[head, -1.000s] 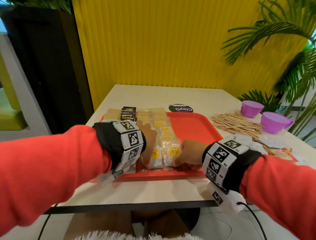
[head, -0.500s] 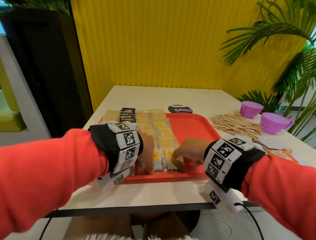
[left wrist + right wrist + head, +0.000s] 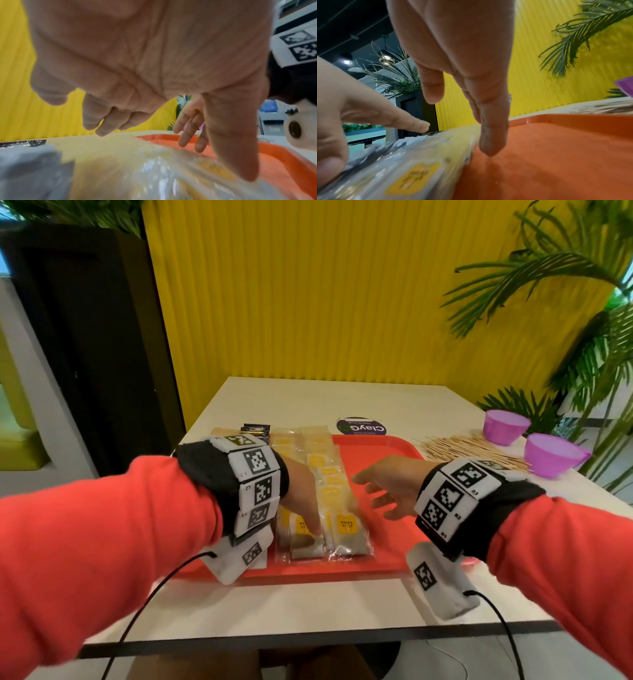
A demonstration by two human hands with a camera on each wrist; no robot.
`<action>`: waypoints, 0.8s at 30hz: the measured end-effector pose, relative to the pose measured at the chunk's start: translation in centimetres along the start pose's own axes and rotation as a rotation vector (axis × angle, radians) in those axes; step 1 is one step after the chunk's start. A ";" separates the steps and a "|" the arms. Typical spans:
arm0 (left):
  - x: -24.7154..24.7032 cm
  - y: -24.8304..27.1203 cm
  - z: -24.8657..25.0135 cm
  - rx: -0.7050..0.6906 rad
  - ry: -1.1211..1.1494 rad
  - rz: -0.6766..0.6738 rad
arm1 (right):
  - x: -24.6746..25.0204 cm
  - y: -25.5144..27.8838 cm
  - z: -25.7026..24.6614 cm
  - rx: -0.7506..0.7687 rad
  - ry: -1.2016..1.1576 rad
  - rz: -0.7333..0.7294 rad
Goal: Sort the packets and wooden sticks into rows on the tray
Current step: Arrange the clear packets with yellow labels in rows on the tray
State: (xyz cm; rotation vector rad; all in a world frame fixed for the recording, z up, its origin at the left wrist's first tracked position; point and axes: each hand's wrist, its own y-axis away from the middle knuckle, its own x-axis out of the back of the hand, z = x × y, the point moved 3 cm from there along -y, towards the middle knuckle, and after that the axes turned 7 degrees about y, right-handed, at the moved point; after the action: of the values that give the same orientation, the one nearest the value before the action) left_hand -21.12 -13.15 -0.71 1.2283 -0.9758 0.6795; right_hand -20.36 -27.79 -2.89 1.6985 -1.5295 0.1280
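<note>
We read "RELAX" on the yellow label of the nearest clear packet on the tray. The round dark sticker on the table says "ClayGo", upside down to us. Smaller print stays illegible.

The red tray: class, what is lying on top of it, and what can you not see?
On the red tray lie rows of clear packets with yellow labels; the left hand presses one. Its right half is bare. The left wrist covers the tray's left part.
</note>
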 end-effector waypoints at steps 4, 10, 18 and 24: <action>2.6 -1.0 -0.6 0.006 0.129 0.107 | 1.3 -1.6 -1.5 0.029 -0.162 -0.010; 6.0 -4.2 -3.6 0.095 0.688 0.219 | 2.6 -5.7 -4.1 0.037 -0.329 -0.073; 5.9 -9.0 -6.0 0.177 1.053 0.129 | 1.0 -10.3 -5.4 0.025 -0.283 -0.208; 6.4 -10.5 -5.9 0.182 1.041 0.158 | 1.8 -10.9 -6.0 0.009 -0.251 -0.190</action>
State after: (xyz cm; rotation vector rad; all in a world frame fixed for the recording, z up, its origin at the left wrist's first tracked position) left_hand -7.80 -10.31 -0.01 0.7598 -0.1328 1.3623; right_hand -7.90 -26.38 -3.34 1.9131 -1.5354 -0.1841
